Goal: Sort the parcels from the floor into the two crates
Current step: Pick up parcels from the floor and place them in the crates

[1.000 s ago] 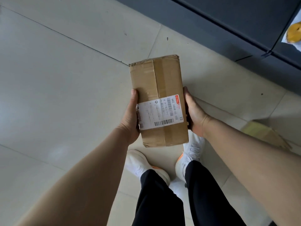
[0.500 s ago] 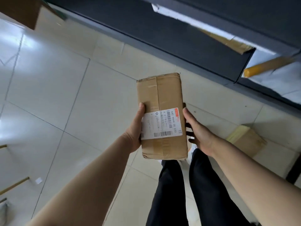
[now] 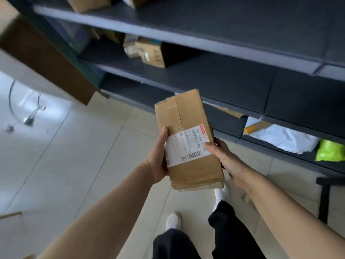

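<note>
A brown cardboard parcel [image 3: 186, 128] with a white shipping label and clear tape is held in the air in front of me, above the tiled floor. My left hand [image 3: 158, 157] grips its left edge, thumb up along the side. My right hand [image 3: 225, 157] grips its right edge, thumb lying over the label's corner. No crate is clearly in view.
A dark grey shelving unit [image 3: 224, 43] runs across the top and right, holding cardboard boxes [image 3: 149, 53], a white mailer bag [image 3: 283, 137] and a lime green bag [image 3: 330, 150]. A large brown box [image 3: 43, 53] stands at left. A black post [image 3: 324, 200] rises at right.
The view has tilted up from the floor to the shelves. The parcel stays in both hands; my right thumb has come over onto the label.
</note>
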Tool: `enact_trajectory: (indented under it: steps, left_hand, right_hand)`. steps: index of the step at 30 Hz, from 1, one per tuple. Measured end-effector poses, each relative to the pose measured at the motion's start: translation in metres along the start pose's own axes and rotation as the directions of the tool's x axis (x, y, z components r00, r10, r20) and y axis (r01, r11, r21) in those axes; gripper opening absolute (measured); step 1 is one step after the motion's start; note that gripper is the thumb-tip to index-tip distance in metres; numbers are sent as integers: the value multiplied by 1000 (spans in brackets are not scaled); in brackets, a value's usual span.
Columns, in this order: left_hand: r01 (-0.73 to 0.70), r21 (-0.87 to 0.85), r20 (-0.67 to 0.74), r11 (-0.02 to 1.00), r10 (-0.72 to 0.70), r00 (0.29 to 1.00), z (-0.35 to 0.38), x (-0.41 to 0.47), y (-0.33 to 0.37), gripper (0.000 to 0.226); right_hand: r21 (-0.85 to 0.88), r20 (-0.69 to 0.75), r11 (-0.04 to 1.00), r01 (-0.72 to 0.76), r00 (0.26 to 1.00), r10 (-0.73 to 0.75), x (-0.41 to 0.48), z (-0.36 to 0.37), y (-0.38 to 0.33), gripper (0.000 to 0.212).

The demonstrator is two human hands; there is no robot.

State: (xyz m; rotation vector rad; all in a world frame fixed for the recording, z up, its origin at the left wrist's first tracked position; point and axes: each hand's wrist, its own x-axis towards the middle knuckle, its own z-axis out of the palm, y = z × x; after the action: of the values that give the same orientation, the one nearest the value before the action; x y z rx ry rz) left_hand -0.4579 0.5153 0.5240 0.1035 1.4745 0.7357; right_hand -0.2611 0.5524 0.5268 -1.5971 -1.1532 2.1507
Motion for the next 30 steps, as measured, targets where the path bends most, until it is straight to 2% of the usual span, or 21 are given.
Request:
enact_trajectory:
  steps: [3, 7, 10, 11, 14, 18, 24, 30]
  left_hand:
    - [-20, 148, 152, 989, -2, 988, 15, -26, 2, 88]
    - [-83, 326, 281, 942, -13, 960, 39, -69, 3, 70]
    - [-179, 432, 389, 884, -3, 921, 58, -103, 5, 63]
    - [-207, 459, 422, 864, -7, 907, 66, -113, 4, 62]
    - [-279, 542, 509, 793, -46, 859, 97, -147, -4, 66]
    - [-358, 622, 578, 697, -100, 810, 143, -196, -35, 66]
    - [-437, 679, 641, 590, -185, 745, 209, -272, -107, 67]
    - [-518, 686, 699, 511, -268, 663, 268, -348, -192, 79]
  right_hand:
    - [98, -184, 994, 54, 982, -35, -48, 3, -3, 55]
    - [222, -376, 963, 156, 924, -63, -115, 12, 4, 66]
    - [307, -471, 919, 247, 879, -78, -172, 18, 13, 30]
    - [324, -500, 906, 273, 862, -81, -192, 21, 16, 27]
    - [362, -619, 858, 364, 782, -71, -247, 25, 36, 35]
    - [403, -752, 793, 457, 659, 2, -316, 31, 66, 28]
    - [424, -856, 688, 590, 509, 91, -416, 30, 117, 51]
    - [321, -920, 681, 658, 387, 60, -529, 26, 183, 42]
